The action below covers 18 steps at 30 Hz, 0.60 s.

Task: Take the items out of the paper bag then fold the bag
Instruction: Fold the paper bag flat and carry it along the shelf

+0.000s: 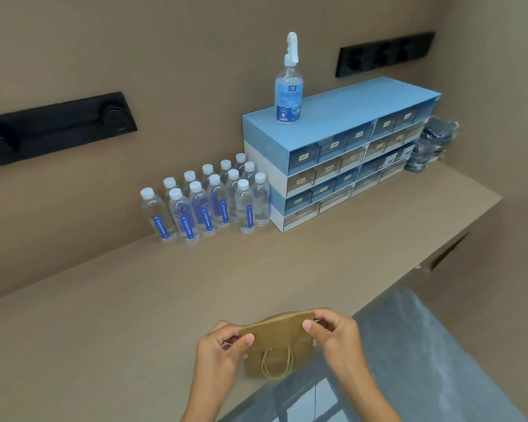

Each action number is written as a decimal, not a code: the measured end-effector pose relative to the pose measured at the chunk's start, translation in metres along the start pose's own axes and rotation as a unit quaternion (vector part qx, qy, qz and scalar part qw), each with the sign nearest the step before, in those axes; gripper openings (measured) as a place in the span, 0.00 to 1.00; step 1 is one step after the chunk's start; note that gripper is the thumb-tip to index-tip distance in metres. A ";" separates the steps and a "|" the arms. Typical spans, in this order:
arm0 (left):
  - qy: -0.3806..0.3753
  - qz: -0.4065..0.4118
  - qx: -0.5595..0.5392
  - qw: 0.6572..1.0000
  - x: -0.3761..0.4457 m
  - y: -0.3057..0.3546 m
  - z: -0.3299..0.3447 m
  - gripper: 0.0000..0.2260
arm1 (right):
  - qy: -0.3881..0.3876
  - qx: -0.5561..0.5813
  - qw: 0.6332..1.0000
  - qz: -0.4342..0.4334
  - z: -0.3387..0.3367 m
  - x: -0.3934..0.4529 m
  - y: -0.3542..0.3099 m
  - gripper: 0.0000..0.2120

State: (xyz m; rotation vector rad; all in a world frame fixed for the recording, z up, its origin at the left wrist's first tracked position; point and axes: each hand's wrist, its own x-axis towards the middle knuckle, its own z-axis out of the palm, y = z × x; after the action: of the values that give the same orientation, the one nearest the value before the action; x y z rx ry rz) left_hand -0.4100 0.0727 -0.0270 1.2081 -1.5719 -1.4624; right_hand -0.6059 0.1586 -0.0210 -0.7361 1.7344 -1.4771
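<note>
A small brown paper bag (276, 339) with twisted paper handles hangs at the front edge of the tan counter (134, 315). My left hand (221, 348) pinches the bag's top left corner between thumb and fingers. My right hand (333, 330) pinches the top right corner. The bag looks flat, and one handle loop droops down its near face. What is inside the bag cannot be seen.
Several water bottles (208, 202) stand against the back wall. A blue and white drawer organizer (342, 153) sits to their right with a spray bottle (288, 86) on top. Dark packets (433, 144) are stacked at the far right. Grey floor (424, 360) lies below the counter's edge.
</note>
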 end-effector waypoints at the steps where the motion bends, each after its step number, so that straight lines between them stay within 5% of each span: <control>1: -0.004 0.001 0.000 1.000 0.005 0.004 0.014 0.11 | 0.007 -0.001 1.000 -0.001 -0.013 0.007 -0.001 0.12; 18: -0.062 0.005 -0.004 0.998 0.185 0.045 0.272 0.13 | 0.090 -0.034 0.995 0.008 -0.220 0.208 -0.018 0.16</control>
State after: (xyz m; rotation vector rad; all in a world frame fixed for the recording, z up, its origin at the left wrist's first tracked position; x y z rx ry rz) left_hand -0.7334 -0.0020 -0.0458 1.1214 -1.6489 -1.5618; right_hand -0.9059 0.1125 -0.0211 -0.6390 1.9281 -1.5202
